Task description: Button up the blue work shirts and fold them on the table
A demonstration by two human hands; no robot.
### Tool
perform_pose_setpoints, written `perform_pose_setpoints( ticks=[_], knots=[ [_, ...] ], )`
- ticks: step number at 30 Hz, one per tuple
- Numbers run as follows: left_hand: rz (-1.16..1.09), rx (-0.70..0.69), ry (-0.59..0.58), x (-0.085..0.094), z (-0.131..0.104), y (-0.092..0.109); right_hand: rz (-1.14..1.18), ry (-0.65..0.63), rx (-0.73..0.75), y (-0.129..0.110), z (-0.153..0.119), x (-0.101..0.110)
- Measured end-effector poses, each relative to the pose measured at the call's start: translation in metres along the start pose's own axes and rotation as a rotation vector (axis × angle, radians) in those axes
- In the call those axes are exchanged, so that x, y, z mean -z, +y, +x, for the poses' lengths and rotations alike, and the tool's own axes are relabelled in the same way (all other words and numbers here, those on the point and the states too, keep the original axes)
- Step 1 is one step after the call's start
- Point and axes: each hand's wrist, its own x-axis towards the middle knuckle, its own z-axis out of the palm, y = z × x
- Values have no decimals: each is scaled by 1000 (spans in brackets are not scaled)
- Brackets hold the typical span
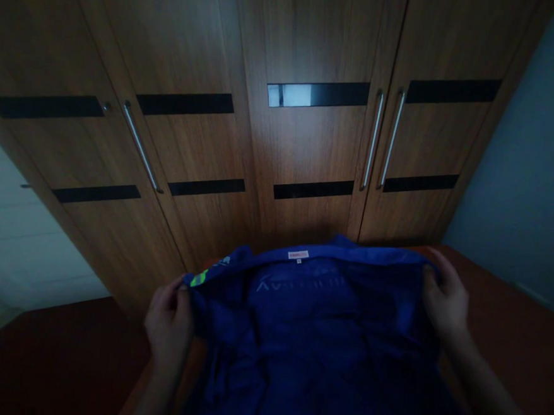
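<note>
A dark blue jacket [315, 336] is spread between my two hands, its inside facing me. My left hand [171, 320] pinches the left end of its upper edge, beside a yellow-green mark on the cloth. At the other end of that edge, my right hand [446, 295] grips the cloth between thumb and fingers. A small white label [298, 255] sits near the middle of the upper edge. Faint lettering shows on the cloth below it. The lower part of the garment is dark and folded, running out of view at the bottom.
A wooden wardrobe [310, 146] with black inlaid strips and long metal handles stands right behind the garment. The floor [68, 344] is reddish brown. A pale wall [520, 186] rises on the right, and a whitish surface [28, 241] lies on the left. The light is dim.
</note>
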Motion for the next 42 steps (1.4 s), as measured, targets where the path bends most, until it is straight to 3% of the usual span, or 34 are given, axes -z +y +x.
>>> perform_pose_setpoints(
  ticks=[3,5,8,11,13,17,22,26,28,30,33,35,37,39,42],
  knots=[
    [142,-72,-218,4,-10,-18,-280,-321,226,-7,-10,15],
    [185,-78,-450,-5,-30,-24,-448,-557,252,-14,-29,11],
    [240,-107,-733,-21,-60,-29,-599,-768,206,-18,-56,-2],
    [313,-150,-808,-30,-73,-29,-601,-923,218,-19,-67,-8],
    [350,-135,-814,-29,-71,-26,-608,-954,236,-25,-65,-7],
    [346,-110,-768,-17,-57,-15,-691,-789,265,-46,-53,6],
    [103,-45,-390,2,-37,10,-642,-358,399,-73,-31,24],
    [-201,112,-160,8,-31,56,-284,-54,479,-103,-15,16],
    [-331,180,-94,4,-36,81,27,-24,401,-128,-16,3],
    [-482,186,-130,-5,-46,100,378,-82,195,-156,-27,-12],
    [-677,73,-433,-24,-68,109,912,-432,-245,-194,-54,-36],
    [-676,52,-619,-36,-82,102,1109,-667,-561,-209,-74,-49],
    [-575,121,-646,-42,-91,91,1201,-839,-770,-215,-90,-60],
    [-447,189,-568,-43,-93,81,1253,-943,-836,-216,-101,-69],
    [-313,192,-434,-35,-80,75,1310,-986,-707,-213,-108,-79]
  ],
)
